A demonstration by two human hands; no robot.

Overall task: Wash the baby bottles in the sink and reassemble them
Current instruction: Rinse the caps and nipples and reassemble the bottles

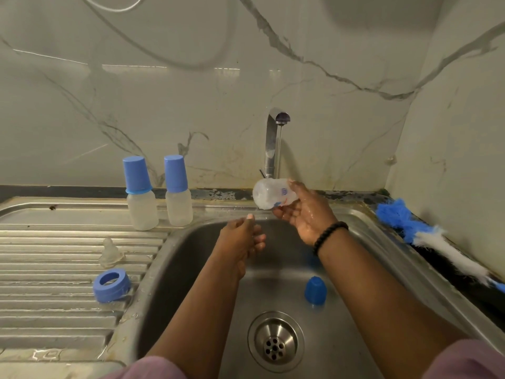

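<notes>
Meanwhile, the right hand (303, 214) holds a clear bottle (273, 194) sideways under the running tap (276, 140) over the sink (382, 242) — fingers curled round it; the left hand (243, 239) hangs loosely curled, empty. Wet plastic could slip — dropping beside the blue cap (315, 289).

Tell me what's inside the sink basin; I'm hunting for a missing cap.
A blue cap stands near the drain, under the right forearm. Both forearms cover parts of the sink floor, so anything there is hidden.

Home kitchen — steel sink (382, 236) with drainboard (54, 242), tap (273, 138), marble-look backsplash (191, 105)
</notes>
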